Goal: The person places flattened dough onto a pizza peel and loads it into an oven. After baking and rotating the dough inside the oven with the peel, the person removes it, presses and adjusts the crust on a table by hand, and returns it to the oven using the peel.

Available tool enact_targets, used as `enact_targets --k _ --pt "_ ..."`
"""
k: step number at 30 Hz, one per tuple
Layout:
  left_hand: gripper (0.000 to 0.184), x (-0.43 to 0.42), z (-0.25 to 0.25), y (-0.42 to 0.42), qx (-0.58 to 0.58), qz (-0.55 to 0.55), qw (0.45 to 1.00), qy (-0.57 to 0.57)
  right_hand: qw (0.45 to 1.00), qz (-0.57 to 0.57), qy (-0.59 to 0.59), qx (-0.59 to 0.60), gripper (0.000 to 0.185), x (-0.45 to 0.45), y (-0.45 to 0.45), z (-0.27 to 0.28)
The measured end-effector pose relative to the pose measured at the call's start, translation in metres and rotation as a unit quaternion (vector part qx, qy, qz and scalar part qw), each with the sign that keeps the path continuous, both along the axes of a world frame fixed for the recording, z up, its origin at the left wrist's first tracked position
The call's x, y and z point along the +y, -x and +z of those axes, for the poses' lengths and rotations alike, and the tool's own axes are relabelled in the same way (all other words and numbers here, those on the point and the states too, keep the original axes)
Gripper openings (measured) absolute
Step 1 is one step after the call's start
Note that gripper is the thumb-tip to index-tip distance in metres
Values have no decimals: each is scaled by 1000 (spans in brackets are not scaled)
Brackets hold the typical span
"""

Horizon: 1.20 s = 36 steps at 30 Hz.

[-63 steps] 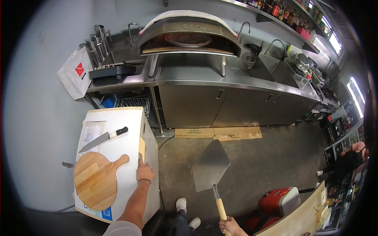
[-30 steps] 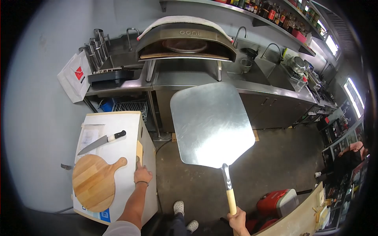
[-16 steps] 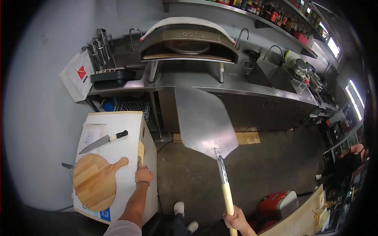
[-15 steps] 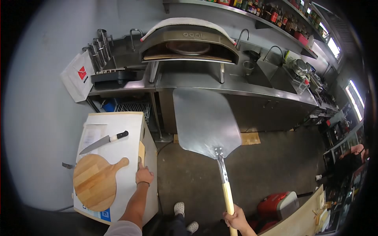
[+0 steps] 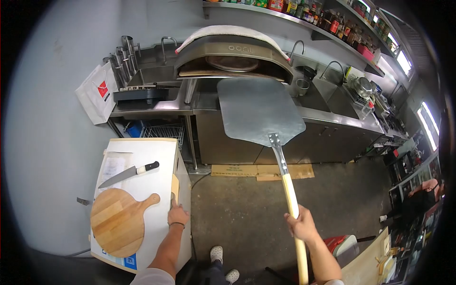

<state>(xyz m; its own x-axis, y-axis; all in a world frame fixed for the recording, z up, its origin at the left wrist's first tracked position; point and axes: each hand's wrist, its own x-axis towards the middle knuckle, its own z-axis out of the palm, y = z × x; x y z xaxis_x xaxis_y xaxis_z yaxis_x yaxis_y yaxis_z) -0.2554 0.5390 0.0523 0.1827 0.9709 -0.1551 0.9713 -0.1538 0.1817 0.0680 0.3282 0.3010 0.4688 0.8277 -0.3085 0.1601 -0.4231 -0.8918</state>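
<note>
My right hand [image 5: 302,224] is closed round the pale wooden handle of a pizza peel [image 5: 259,109]. Its broad metal blade is raised, with the far edge just in front of and below the mouth of the pizza oven [image 5: 240,59]; nothing lies on the blade. At the right edge of a white-topped cabinet [image 5: 159,199], my left hand [image 5: 178,214] has its fingers bunched at the lower end of a light wooden piece [image 5: 175,187]; part of that grip is hidden. Beside it on the cabinet lie a round wooden board [image 5: 118,222] and a kitchen knife [image 5: 126,175].
Behind the oven's steel counter [image 5: 218,102] run taps, sinks and a bottle shelf [image 5: 285,16]. A white paper bag [image 5: 97,95] stands at left. Flattened cardboard [image 5: 237,170] lies on the floor. A red and white box [image 5: 343,247] is at lower right; another person [image 5: 422,199] is far right.
The peel and my right hand have moved up and forward, bringing the blade nearer the oven mouth. My left hand stays at the cabinet edge. The view has shifted slightly.
</note>
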Motion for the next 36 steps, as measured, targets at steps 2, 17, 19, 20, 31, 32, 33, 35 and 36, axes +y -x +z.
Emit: enact_targets --k 2,17,19,20,31,32,33,35,36 --pt "32 2 2 3 1 1 1000 17 1000 3 12 9 15 9 -10 8" --pt "36 6 3 0 1 -1 998 57 933 -4 4 359 29 59 -21 98" --pt "35 5 11 0 -6 11 997 80 940 -11 -17 341 30 84 -14 96" --pt "35 2 10 0 -5 10 996 83 942 -12 -26 336 28 100 -10 93" --pt "42 6 -3 5 16 -19 999 45 930 76 -139 331 15 371 -70 12" --pt "42 4 -3 5 12 -17 999 39 934 69 -142 321 14 389 -70 10" --pt "41 4 -3 5 4 -10 999 50 946 58 -142 287 14 402 -70 8" --pt "41 5 -1 6 -6 -5 999 49 955 30 -153 251 14 408 -59 7" --pt "40 3 1 6 -4 -4 999 51 965 59 -151 208 16 398 -52 3"
